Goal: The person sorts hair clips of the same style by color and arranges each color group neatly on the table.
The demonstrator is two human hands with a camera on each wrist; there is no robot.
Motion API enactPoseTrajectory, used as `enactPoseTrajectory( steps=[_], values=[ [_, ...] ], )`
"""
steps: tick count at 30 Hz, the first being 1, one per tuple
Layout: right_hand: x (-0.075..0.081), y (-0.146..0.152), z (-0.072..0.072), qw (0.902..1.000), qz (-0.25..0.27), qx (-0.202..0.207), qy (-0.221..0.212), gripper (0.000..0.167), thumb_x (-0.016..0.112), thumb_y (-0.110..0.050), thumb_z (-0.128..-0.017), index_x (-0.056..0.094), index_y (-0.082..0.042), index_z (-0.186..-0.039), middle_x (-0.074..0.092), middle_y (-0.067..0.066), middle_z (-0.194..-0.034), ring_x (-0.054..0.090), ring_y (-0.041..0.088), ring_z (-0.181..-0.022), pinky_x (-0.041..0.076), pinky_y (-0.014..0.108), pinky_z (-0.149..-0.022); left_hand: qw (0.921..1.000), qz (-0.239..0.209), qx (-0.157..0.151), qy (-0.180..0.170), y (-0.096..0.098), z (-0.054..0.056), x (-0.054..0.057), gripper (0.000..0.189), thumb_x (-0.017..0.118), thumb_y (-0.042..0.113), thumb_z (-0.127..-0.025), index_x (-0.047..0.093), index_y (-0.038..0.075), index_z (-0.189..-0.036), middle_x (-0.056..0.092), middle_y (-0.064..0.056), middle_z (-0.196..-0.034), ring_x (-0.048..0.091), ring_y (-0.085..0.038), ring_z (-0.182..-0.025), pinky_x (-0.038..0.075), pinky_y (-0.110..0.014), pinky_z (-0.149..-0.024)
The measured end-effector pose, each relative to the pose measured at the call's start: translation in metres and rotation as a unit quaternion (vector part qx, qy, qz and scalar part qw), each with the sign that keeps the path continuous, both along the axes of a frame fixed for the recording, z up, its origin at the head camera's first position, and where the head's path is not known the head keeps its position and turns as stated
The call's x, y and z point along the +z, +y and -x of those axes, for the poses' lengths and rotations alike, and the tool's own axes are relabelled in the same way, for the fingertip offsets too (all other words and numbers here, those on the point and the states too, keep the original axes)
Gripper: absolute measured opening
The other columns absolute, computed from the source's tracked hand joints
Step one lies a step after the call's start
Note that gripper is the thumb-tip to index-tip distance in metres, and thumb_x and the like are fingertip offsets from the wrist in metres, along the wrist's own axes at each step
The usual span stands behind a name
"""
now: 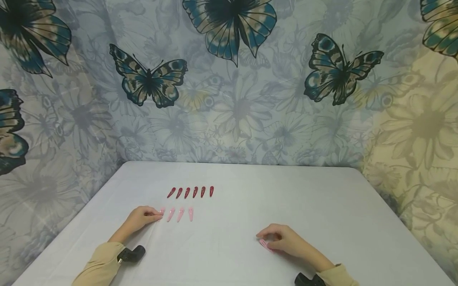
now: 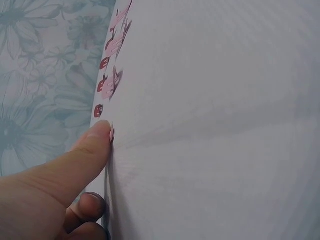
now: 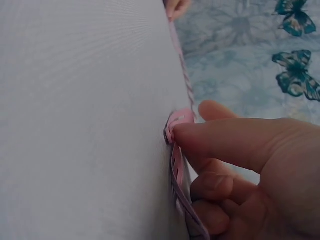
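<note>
On the white table, several dark red snap hair clips (image 1: 195, 192) lie in a row. Nearer, three pink hair clips (image 1: 180, 215) are lined up beside another pink hair clip (image 1: 162, 211) at the row's left end. My left hand (image 1: 140, 217) pinches that end clip at the table surface; its thumb hides most of the clip in the left wrist view. Well to the right, my right hand (image 1: 286, 239) holds a pink hair clip (image 1: 264, 243) low over the table. The right wrist view shows pink clip parts (image 3: 180, 118) at the thumb tip and below it.
The white table (image 1: 229, 258) ends at a back edge against a hanging cloth (image 1: 243, 119) printed with butterflies and flowers. Cloth also stands on the left and right sides. Dark wrist cameras (image 1: 132, 254) sit on both sleeves.
</note>
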State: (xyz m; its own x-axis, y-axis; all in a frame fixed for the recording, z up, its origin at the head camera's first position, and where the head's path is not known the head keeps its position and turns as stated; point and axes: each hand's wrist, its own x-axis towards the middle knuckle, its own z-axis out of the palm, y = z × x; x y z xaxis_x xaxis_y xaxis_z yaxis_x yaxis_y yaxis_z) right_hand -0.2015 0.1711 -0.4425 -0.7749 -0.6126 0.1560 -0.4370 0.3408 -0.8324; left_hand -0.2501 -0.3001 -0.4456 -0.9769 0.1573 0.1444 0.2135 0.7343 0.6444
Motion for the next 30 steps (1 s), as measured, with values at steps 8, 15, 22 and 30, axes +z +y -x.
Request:
enactPoseTrajectory(
  steps=[8, 15, 22, 30],
  values=[
    [-0.001, -0.002, -0.001, 0.9983, -0.016, 0.023, 0.051, 0.021, 0.063, -0.008, -0.082, 0.067, -0.007, -0.103, 0.058, -0.005, -0.085, 0.040, 0.003, -0.065, 0.037, 0.021, -0.053, 1.0000, 0.003, 0.006, 0.000, 0.000, 0.001, -0.001, 0.010, 0.072, 0.017, -0.074, 0.069, 0.008, -0.076, 0.061, 0.000, -0.077, 0.048, -0.015, -0.070, 0.039, -0.034, -0.065],
    [-0.001, -0.002, -0.003, 0.9996, -0.024, -0.005, 0.016, 0.016, 0.064, -0.005, -0.080, 0.066, -0.012, -0.094, 0.057, -0.006, -0.083, 0.041, 0.004, -0.063, 0.038, 0.021, -0.053, 1.0000, 0.003, 0.002, 0.004, 0.000, 0.000, -0.001, 0.010, 0.072, 0.017, -0.074, 0.069, 0.008, -0.075, 0.060, 0.001, -0.076, 0.047, -0.014, -0.068, 0.039, -0.033, -0.063],
    [-0.001, -0.008, -0.003, 0.9985, -0.017, -0.052, -0.009, 0.016, 0.067, -0.007, -0.077, 0.060, -0.010, -0.091, 0.055, -0.004, -0.075, 0.038, 0.003, -0.053, 0.034, 0.019, -0.046, 1.0000, 0.002, -0.004, 0.007, -0.001, 0.000, 0.000, 0.010, 0.072, 0.017, -0.075, 0.070, 0.008, -0.076, 0.061, 0.000, -0.077, 0.048, -0.014, -0.070, 0.039, -0.033, -0.064],
    [0.005, -0.011, -0.006, 0.9975, 0.020, -0.066, -0.015, 0.014, 0.062, 0.001, -0.080, 0.054, -0.001, -0.091, 0.055, 0.001, -0.070, 0.037, 0.002, -0.048, 0.034, 0.018, -0.043, 1.0000, 0.001, 0.002, 0.002, -0.001, 0.000, 0.000, 0.010, 0.072, 0.018, -0.075, 0.070, 0.008, -0.076, 0.062, 0.000, -0.077, 0.049, -0.014, -0.069, 0.040, -0.033, -0.064]
  ],
)
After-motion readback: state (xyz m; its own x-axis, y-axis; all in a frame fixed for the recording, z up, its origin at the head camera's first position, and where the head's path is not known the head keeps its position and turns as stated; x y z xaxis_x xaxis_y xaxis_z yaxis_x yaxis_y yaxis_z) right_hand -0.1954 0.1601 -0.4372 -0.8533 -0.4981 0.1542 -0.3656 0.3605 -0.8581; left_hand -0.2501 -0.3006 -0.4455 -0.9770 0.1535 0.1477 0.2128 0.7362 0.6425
